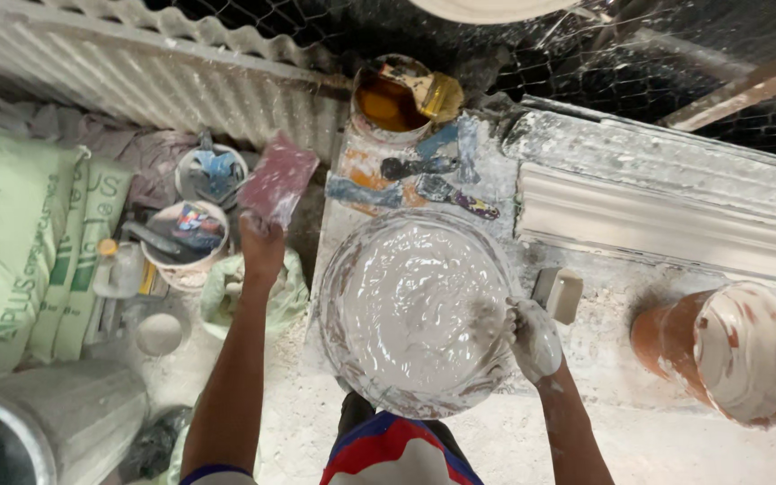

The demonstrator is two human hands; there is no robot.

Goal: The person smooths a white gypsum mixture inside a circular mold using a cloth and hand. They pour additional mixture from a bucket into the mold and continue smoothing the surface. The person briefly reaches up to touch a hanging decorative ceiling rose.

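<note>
A big clear bowl (415, 310) full of wet white paste. A flat reddish pad (277, 180) is held up, tilted.

arms: bare | right hand (534, 339): plaster-coated | shirt: red, white, blue, short sleeve with blue hem

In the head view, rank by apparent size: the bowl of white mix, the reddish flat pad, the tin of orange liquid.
1. Bowl of white mix, clearly largest.
2. Tin of orange liquid and reddish flat pad look alike; no ranking.
</note>
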